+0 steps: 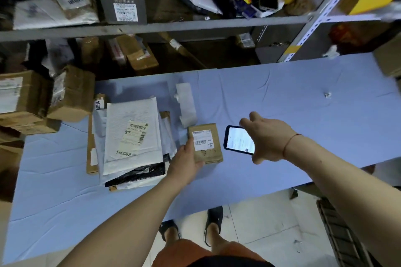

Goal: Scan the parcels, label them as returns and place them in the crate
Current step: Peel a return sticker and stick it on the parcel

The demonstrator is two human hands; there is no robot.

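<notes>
My left hand (187, 162) grips a small brown cardboard parcel (211, 154) from its left side, thumb on top; its white barcode label faces up. Just right of it my right hand (268, 137) holds a phone (238, 140) with a lit white screen, tilted over the blue table (303, 115). A stack of parcels lies to the left: a white padded mailer (133, 134) with a barcode label on top, black and white bags under it. A strip of white label paper (186, 104) lies behind the small parcel.
Brown cartons (43, 97) crowd the table's left end. Metal shelving (152, 26) behind holds boxes and mailer bags. A dark slatted crate (342, 232) stands on the floor at lower right. My feet in black slippers show below the table edge.
</notes>
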